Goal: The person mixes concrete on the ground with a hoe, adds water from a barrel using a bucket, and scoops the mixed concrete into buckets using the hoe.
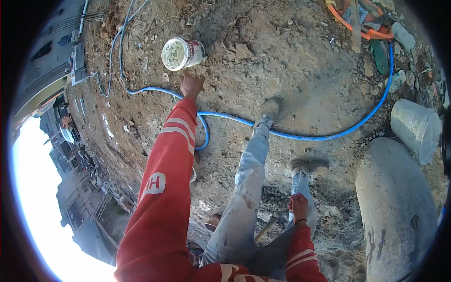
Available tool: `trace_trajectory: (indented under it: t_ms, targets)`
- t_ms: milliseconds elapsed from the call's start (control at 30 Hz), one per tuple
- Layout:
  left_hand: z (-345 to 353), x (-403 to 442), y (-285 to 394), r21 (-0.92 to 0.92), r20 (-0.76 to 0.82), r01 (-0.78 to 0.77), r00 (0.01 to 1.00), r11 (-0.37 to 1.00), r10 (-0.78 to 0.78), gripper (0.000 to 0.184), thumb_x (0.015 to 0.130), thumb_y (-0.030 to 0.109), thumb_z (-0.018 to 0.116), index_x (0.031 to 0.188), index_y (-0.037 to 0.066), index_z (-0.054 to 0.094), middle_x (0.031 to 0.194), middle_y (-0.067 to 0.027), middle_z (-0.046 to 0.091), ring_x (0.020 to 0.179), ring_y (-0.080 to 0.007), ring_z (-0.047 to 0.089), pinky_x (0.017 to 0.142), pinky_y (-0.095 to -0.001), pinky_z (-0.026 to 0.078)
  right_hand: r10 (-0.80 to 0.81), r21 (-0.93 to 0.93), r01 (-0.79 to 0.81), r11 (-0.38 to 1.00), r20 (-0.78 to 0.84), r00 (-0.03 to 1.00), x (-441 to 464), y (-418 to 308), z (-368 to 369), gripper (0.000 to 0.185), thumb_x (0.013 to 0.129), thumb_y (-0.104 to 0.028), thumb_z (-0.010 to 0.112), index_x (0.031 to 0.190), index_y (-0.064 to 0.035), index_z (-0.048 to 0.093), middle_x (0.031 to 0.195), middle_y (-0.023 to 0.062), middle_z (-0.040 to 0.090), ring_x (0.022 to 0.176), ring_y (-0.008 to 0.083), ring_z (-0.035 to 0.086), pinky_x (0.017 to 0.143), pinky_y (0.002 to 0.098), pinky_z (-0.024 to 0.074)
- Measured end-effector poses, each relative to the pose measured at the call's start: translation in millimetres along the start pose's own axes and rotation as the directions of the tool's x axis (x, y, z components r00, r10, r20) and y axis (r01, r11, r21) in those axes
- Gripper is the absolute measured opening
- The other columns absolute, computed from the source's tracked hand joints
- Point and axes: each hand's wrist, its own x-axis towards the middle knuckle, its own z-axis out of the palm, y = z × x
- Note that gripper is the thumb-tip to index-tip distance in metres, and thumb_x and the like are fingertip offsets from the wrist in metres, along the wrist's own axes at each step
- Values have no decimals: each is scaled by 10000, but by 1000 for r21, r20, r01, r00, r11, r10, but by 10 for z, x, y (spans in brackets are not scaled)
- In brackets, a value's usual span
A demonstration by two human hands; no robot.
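Red sleeve point(162, 188) | bucket point(193, 52) just beyond left hand point(191, 86), can't tell its grip | right hand point(299, 207) curled closed

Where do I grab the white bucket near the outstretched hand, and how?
Probably best by the rim of the white bucket, coming from the side nearest the person's left hand. Its round mouth is open, so fingers could hook over that edge.

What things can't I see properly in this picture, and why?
All in the head view:
- Left hand's fingertips: hidden by the hand's own back, beside the white bucket.
- Anything in the right hand: the hand itself hides its palm.
- White bucket's lettering: too small and blurred.
- Whole orange tub: cut by the top edge.
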Motion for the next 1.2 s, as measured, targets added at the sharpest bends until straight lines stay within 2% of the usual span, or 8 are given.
trace_trajectory:
  t_ms: [133,200,333,433,800,900,1100,1200]
  targets:
    - [345,1306,-288,168,-188,-116,971,979,147,829,703,342,807,1361,3,434,1215,-256,576,1104,-412,587,923,-494,488,-105,-30,106,994,36,994,854,-256,751,140,894,-145,604,819,-27,598,609,41,591,518,117,602,437,257,460]
    - [681,1861,-760,-227,343,158,937,961,-73,579,755,302,758,1210,-12,588,943,-230,685,853,-406,683,760,-484,537,-173,-39,175,984,57,983,1282,-420,1110,150,872,-153,586,838,-8,608,630,49,614,538,138,630,491,280,499]
    - [583,804,-583,-30,-236,-468,862,883,449,231,842,159,608,1015,23,677,850,-252,678,810,-445,654,689,-510,486,-502,-244,493,835,28,865,914,-1469,1371,364,793,-141,726,1116,-67,575,791,109,654,727,264,668,673,377,538]
    - [-170,-508,200,34,52,-614,789,788,613,164,878,99,612,1017,16,631,907,-189,668,791,-442,643,647,-521,483,-819,-396,764,509,49,571,-25,-2615,1152,667,789,-222,766,1365,-68,469,1202,191,565,1105,344,580,947,412,490]
    - [-3293,-4997,3654,-579,-125,-745,-321,-332,939,330,745,1,608,1034,125,710,1107,-45,645,817,-240,647,926,-417,431,-433,-56,570,820,-711,554,-4030,-2622,-2592,623,779,-50,549,1393,-4,455,1197,216,629,1084,297,624,952,365,465]
    - [-3844,-5964,4289,-631,-348,-484,-521,-605,780,372,768,-12,628,1111,117,698,1211,-104,608,931,-249,646,935,-419,462,-311,-109,669,735,-931,191,-4905,-1832,-3560,498,838,-86,560,1328,-3,514,1160,106,622,990,174,587,852,301,469]
    - [-3217,-7429,5628,-726,-336,-553,-234,-409,912,696,758,117,728,1370,-8,420,1302,-235,490,1217,-397,472,1012,-466,403,-447,-518,436,736,-855,-263,-4612,-597,-5496,612,796,-19,475,1405,-65,442,1185,234,630,949,339,667,812,416,536]
    - [-2533,-7983,6052,-730,-219,-647,-82,-219,972,766,757,128,736,1401,-22,349,1326,-260,451,1256,-426,422,1049,-482,363,-420,-361,317,877,-896,143,-3401,-367,-6122,691,747,7,502,1417,-138,414,1220,311,576,1097,497,566,955,513,474]
